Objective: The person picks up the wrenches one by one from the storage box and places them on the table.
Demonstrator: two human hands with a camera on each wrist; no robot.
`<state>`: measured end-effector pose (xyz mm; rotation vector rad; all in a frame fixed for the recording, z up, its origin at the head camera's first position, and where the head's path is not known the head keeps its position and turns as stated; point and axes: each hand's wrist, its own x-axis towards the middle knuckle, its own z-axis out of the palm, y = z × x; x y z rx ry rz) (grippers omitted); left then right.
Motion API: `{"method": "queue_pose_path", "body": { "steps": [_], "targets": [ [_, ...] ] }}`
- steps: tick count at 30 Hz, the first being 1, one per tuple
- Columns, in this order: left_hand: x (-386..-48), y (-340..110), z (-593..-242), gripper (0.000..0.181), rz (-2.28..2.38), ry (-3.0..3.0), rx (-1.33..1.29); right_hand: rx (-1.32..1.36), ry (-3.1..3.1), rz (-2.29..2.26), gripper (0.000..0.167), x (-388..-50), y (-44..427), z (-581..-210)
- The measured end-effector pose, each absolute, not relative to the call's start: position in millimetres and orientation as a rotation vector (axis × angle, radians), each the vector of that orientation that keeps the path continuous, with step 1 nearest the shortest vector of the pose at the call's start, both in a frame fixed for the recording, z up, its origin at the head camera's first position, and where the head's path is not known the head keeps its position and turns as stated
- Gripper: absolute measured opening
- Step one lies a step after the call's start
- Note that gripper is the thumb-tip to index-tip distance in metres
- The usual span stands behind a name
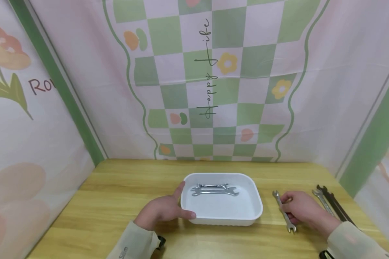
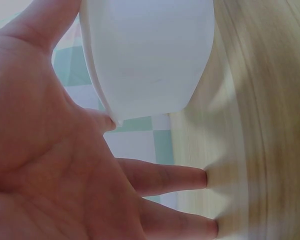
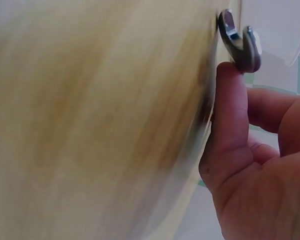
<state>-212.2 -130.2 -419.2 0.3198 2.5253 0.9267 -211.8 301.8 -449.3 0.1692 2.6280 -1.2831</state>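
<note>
A white rectangular tray (image 1: 225,210) stands mid-table with two silver open-ended wrenches (image 1: 215,191) lying in its upper left part. My left hand (image 1: 165,208) touches the tray's left side with spread fingers; in the left wrist view, two straight fingers (image 2: 165,177) reach down to the wood beside the white wall (image 2: 145,55). To the right of the tray, my right hand (image 1: 303,208) pinches a silver wrench (image 1: 283,212) around its middle. One open jaw end of that wrench (image 3: 247,52) shows beyond the fingers (image 3: 232,110) in the right wrist view.
At the table's right side, partly behind my right forearm, lie a silver wrench (image 1: 322,199) and dark wrenches (image 1: 335,205). The wooden table (image 1: 142,172) ends at a patterned cloth (image 1: 197,90) at the back, with more cloth at both sides.
</note>
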Motion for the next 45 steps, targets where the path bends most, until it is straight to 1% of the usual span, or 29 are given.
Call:
{"method": "queue_pose_path", "body": {
  "steps": [7, 10, 12, 16, 17, 20, 23, 28, 35, 40, 45],
  "targets": [
    [-211, -129, -418, 0.129, 0.945, 2.520, 0.312, 0.158, 2.673, -1.225, 0.020, -209, 301, -446],
    [-211, -129, -417, 0.129, 0.938, 2.528, 0.306, 0.076, 2.757, -1.066, 0.018, -208, 299, -441],
    [-211, -130, -417, 0.129, 0.936, 2.529, 0.302, -0.015, 2.839, -0.881, 0.018, -206, 297, -436],
    [-211, -130, -417, 0.129, 0.944, 2.524, 0.302, -0.281, 3.007, -0.405, 0.020, -199, 287, -430],
    [-211, -130, -417, 0.129, 0.948, 2.523, 0.306, -0.357, 3.041, -0.311, 0.018, -196, 285, -431],
    [-211, -131, -418, 0.129, 0.949, 2.522, 0.315, -0.551, 3.110, -0.130, 0.008, -186, 279, -436],
    [-211, -130, -419, 0.128, 0.941, 2.523, 0.320, -0.659, 3.164, -0.082, 0.016, -179, 278, -442],
    [-212, -130, -419, 0.128, 0.941, 2.518, 0.312, -0.688, 3.198, -0.070, 0.022, -179, 278, -447],
    [-212, -131, -420, 0.129, 0.936, 2.528, 0.321, -0.700, 3.213, -0.029, 0.019, -179, 288, -449],
    [-211, -131, -418, 0.129, 0.933, 2.531, 0.323, -0.706, 3.224, -0.010, 0.020, -180, 304, -450],
    [-211, -130, -417, 0.129, 0.927, 2.528, 0.320, -0.626, 3.187, -0.028, 0.020, -178, 319, -449]
  ]
}}
